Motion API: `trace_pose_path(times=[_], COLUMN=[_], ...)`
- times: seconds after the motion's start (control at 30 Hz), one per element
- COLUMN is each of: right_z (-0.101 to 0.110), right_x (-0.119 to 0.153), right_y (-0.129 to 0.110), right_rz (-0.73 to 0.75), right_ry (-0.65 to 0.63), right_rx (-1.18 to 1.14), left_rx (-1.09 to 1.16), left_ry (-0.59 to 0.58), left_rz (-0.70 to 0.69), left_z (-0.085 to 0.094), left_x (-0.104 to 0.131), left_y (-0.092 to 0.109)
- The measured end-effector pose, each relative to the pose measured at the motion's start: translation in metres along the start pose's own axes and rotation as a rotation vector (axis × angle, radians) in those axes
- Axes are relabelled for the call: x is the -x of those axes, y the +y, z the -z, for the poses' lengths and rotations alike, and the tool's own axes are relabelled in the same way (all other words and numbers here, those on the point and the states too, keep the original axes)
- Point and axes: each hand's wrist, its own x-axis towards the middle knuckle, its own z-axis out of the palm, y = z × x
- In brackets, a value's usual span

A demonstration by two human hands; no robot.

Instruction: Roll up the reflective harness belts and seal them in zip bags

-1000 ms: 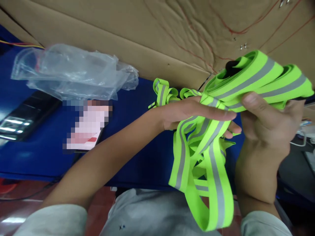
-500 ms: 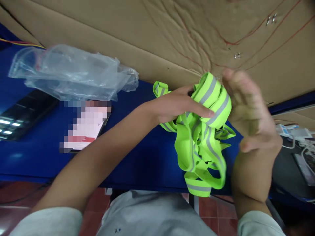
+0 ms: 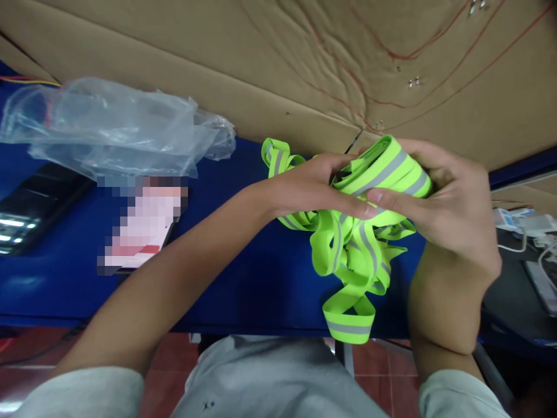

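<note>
A second ago the right hand (image 3: 448,203) held the folded neon-yellow webbing strap with grey reflective stripe (image 3: 383,174) high and spread wide; now it is gathered into a tighter bundle, pinched between both hands, the left hand (image 3: 313,188) closed onto it, and less of its loops dangle below.

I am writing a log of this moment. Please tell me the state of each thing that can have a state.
Reflective strap: bunched into a coil, loose loops hanging below.
Left hand: closed on the strap.
Right hand: closed on the strap.
Plastic bag: crumpled, lying on the blue table.
</note>
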Motion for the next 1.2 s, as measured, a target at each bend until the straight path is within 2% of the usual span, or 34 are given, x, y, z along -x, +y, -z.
trace_pose_path(times=[0.07,0.23,0.3,0.43,0.5,0.57,0.67,0.77,0.87,0.97,1.07,1.2], right_z=[0.0,0.001,0.002,0.0,-0.003,-0.008,-0.014,-0.011,0.003,0.016,0.016,0.003], right_x=[0.0,-0.001,0.0,0.002,0.001,0.0,-0.005,-0.008,-0.009,-0.007,-0.005,-0.004], right_y=[-0.001,0.003,0.005,0.006,0.006,0.007,0.012,0.019,0.025,0.026,0.023,0.016], right_rz=[0.002,0.004,0.005,0.007,0.011,0.002,-0.089,-0.148,-0.108,-0.063,0.043,0.165], right_ry=[0.045,0.175,0.194,0.146,0.132,0.135,0.09,0.001,-0.048,-0.029,0.047,0.078], right_rx=[-0.018,-0.045,-0.114,-0.194,-0.195,-0.238,-0.348,-0.393,-0.327,-0.188,0.026,0.194], left_rx=[-0.027,-0.109,-0.114,0.018,0.127,0.245,0.402,0.378,0.171,0.044,0.095,0.353], left_ry=[0.029,0.152,0.114,-0.119,-0.189,-0.196,-0.169,-0.175,-0.198,-0.196,-0.153,-0.069], left_rz=[-0.013,-0.148,-0.125,0.04,0.083,0.112,0.129,0.147,0.181,0.223,0.237,0.197], left_z=[0.0,0.005,0.008,0.01,0.006,-0.003,-0.017,-0.023,-0.018,-0.013,-0.013,-0.019], left_x=[-0.001,-0.007,-0.006,-0.001,0.0,-0.002,-0.008,-0.011,-0.009,-0.008,-0.009,-0.015], left_y=[0.001,-0.002,-0.002,0.0,-0.003,-0.012,-0.031,-0.043,-0.042,-0.038,-0.039,-0.044])
